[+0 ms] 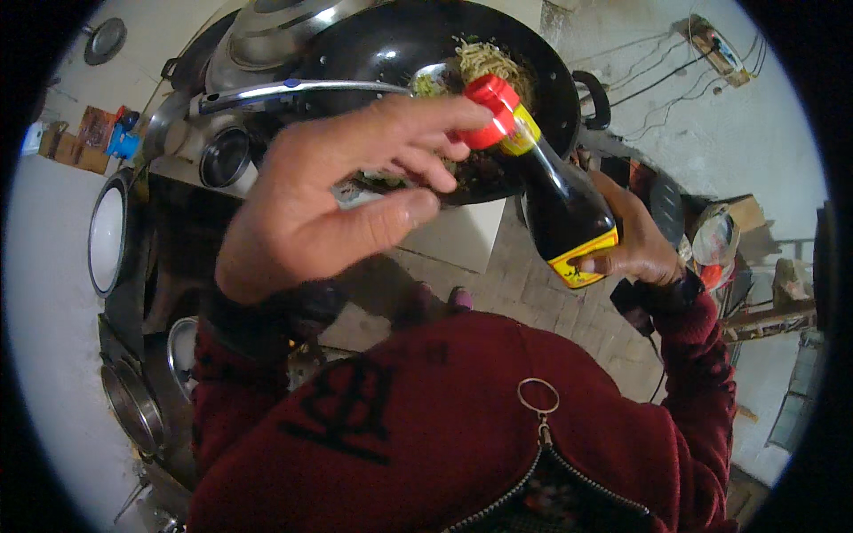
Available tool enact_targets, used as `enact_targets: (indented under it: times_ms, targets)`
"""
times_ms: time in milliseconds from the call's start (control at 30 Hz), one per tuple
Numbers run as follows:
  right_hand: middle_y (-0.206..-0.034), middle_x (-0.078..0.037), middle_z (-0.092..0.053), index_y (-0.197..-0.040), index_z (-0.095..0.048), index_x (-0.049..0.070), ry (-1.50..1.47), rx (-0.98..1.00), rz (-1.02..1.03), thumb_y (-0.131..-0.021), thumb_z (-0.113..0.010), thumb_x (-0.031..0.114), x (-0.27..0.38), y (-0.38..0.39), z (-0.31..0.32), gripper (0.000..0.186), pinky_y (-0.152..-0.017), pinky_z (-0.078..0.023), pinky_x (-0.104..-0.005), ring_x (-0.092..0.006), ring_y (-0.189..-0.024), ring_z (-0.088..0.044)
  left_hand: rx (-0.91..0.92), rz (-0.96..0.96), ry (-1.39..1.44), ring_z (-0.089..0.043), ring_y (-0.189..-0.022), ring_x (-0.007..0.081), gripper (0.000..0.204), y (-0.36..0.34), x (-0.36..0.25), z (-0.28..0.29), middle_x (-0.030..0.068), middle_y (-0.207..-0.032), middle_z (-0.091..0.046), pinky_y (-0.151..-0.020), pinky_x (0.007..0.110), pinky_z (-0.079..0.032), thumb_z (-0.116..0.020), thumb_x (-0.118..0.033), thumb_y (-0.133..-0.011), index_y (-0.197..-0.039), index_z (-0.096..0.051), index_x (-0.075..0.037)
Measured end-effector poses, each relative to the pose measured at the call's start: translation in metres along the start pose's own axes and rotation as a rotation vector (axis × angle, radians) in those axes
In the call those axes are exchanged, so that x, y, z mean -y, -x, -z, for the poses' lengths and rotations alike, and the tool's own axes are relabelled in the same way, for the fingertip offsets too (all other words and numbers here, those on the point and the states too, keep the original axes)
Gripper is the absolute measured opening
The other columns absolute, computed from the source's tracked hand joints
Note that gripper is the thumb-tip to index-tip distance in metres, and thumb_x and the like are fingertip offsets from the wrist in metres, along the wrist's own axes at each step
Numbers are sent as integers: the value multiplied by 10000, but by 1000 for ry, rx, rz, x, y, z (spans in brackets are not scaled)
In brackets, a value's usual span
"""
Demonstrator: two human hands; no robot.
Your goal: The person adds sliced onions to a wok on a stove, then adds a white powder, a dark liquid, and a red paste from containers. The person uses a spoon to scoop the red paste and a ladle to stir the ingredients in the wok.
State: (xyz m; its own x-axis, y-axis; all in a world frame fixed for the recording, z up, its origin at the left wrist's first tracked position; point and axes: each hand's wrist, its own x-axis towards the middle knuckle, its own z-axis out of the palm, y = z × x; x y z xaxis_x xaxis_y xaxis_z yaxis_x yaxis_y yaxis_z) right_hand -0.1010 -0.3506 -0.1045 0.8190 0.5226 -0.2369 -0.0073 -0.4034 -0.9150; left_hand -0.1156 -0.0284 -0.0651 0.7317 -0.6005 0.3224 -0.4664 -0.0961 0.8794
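My right hand is wrapped round the lower part of a soy sauce bottle, which holds dark liquid and has a yellow label and a red cap. The bottle leans left, its cap over the near right side of a black wok. My left hand is open, thumb apart from the fingers. Its index fingertip is at the red cap; whether it presses on it I cannot tell. Noodle-like pale strands and chopped greens lie in the wok. A ladle rests across the wok's left rim, its head among the greens.
Left of the wok stand a steel lid and a small dark bowl. A white basin is farther left. The wok's right loop handle juts toward the wall. Cluttered items and a wooden shelf are at the right.
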Motion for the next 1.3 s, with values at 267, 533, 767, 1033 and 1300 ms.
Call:
enact_targets:
  times_ms: [267, 533, 767, 1033, 1300]
  targets:
    - [-984, -65, -563, -1207, -467, -24, -20, -30, -12, -565, -816, 383, -1, 7, 3, 836, -801, -441, -256, -158, -901, -537, 47, 55, -49, -575, -1018, 203, 543, -8, -1, -8, 163, -1214, -531, -889, 329, -451, -481, 12, -774, -1310, -399, 40]
    - [-1039, -90, -567, -1204, -456, -31, 157, -29, -95, -532, -809, 424, 3, 16, 11, 885, -872, -416, -274, -178, -942, -533, -172, -40, 122, -588, -989, 218, 602, 14, 28, -55, 147, -1201, -541, -819, 322, -504, -616, 12, -770, -1332, -407, -43]
    - [-1070, -104, -568, -1208, -447, -34, 203, 12, -134, -514, -816, 431, 8, 4, 9, 913, -893, -404, -279, -188, -983, -538, -200, -44, 210, -579, -993, 204, 638, 29, 41, -53, 158, -1223, -521, -805, 315, -495, -627, 26, -754, -1343, -389, -34]
    - [-1045, -109, -579, -1187, -459, -24, 288, 54, -184, -520, -809, 429, 20, -9, 2, 879, -886, -423, -278, -183, -955, -551, -245, -31, 246, -579, -997, 207, 654, 44, 49, -50, 173, -1279, -480, -808, 313, -491, -631, 19, -754, -1353, -371, -25]
    - [-1030, -108, -581, -1169, -471, -22, 348, 38, -189, -526, -807, 390, 32, -17, -1, 834, -879, -426, -275, -185, -943, -550, -194, 31, 297, -534, -1067, 226, 666, 50, 50, -45, 165, -1341, -396, -869, 344, -467, -576, -21, -791, -1389, -285, 15]
